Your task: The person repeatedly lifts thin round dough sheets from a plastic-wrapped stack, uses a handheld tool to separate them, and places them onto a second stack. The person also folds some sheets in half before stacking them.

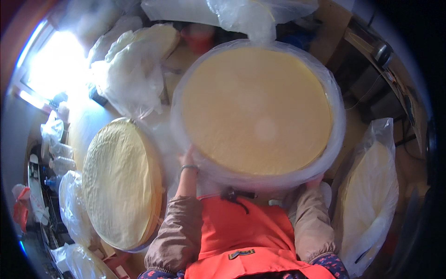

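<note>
A broad round stack of thin yellow flatbreads (258,111) is in front of me, with clear plastic film (336,115) around its rim. My left hand (188,158), wearing a band at the wrist, holds the near left edge of the wrapped stack. At the near right edge, my right hand (314,182) holds it from below, its fingers mostly hidden by the film. Left of my left arm stands another round flatbread stack (116,185), its top wrinkled and uncovered. The underside of the wrapped stack is out of sight.
To the right lies a bagged flatbread stack (369,195). Plastic-covered stacks (134,69) stand at the back left, near a bright window (55,66). Plastic bags (71,209) line the left side. A table edge (390,73) runs along the far right.
</note>
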Tool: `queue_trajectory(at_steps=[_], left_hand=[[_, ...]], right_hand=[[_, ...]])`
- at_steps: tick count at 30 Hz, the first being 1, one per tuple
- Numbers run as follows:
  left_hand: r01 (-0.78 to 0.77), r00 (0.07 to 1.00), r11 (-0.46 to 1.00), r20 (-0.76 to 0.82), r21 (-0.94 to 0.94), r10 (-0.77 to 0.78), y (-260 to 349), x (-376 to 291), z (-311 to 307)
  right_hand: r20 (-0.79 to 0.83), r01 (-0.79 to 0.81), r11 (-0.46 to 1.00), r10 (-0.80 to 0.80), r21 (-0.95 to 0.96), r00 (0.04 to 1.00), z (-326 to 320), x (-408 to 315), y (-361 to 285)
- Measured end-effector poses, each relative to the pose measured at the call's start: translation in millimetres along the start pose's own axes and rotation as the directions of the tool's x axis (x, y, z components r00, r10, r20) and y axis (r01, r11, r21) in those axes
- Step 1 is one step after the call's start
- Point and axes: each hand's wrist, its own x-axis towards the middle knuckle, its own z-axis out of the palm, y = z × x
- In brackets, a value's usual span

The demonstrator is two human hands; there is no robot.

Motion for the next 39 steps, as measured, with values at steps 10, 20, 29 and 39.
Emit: queue_trajectory(at_steps=[10,20,29,39], left_hand=[[0.089,0.915,0.974,0.368,0.207,-0.162,-1.8,28.2,1.1],[0.137,0.930,0.976,0.319,0.169,-0.185,0.7,47.1,-1.0],[0.070,0.948,0.960,0.281,0.272,-0.149,24.3,40.6,-11.2],[0.030,0.960,0.942,0.254,0.335,-0.121,33.9,38.8,-29.4]], right_hand=[[-0.028,-0.044,0.997,0.043,-0.063,0.999,23.8,36.6,-20.4],[-0.046,-0.074,0.992,0.070,-0.101,0.997,34.4,42.3,-16.4],[-0.058,-0.079,0.988,0.072,-0.130,0.996,26.4,28.2,-34.8],[-0.061,-0.125,0.986,0.119,-0.115,0.991,15.9,2.0,-27.5]])
